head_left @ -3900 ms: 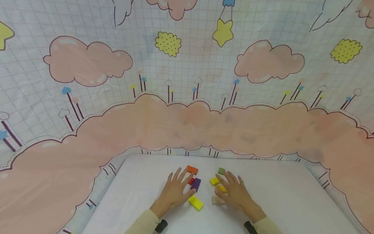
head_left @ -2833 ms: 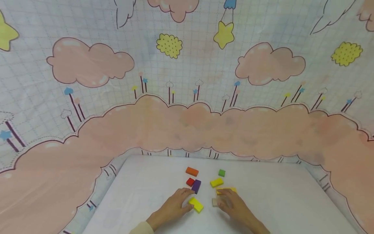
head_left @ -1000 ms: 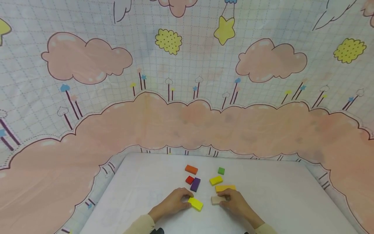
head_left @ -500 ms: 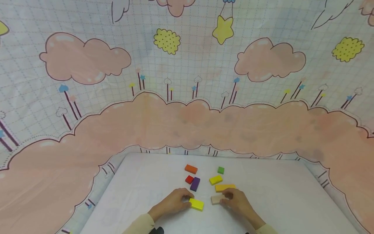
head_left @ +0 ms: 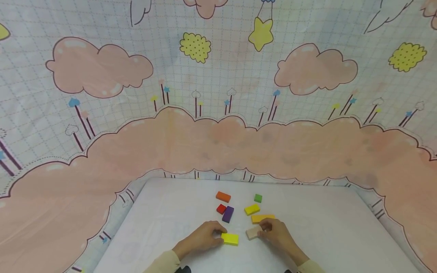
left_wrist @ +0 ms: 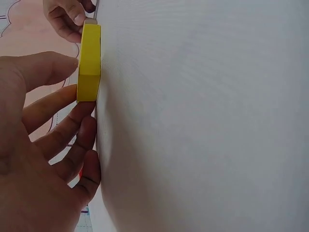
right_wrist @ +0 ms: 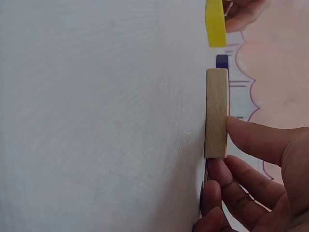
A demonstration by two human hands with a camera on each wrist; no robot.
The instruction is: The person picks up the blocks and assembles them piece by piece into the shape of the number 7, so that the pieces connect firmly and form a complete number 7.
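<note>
The left hand pinches the left end of a bright yellow block with thumb and fingers. In the left wrist view the yellow block lies flat on the white surface, its end at the fingertips. Opposite it, the right hand pinches the right end of a plain wooden block. Seen from the right wrist, the thumb lies along one side of the wooden block and the fingers bend at its near end. A short gap separates the two blocks.
Behind the hands on the white table lie an orange block, a red cube, a purple block, a green cube, a yellow block and an amber block. A cloud-patterned cloth hangs behind.
Both hands came down from over the blocks to the two nearest ones. The bright yellow block has turned from slanted to nearly level; the wooden block has tilted slightly, its right end pointing farther back.
</note>
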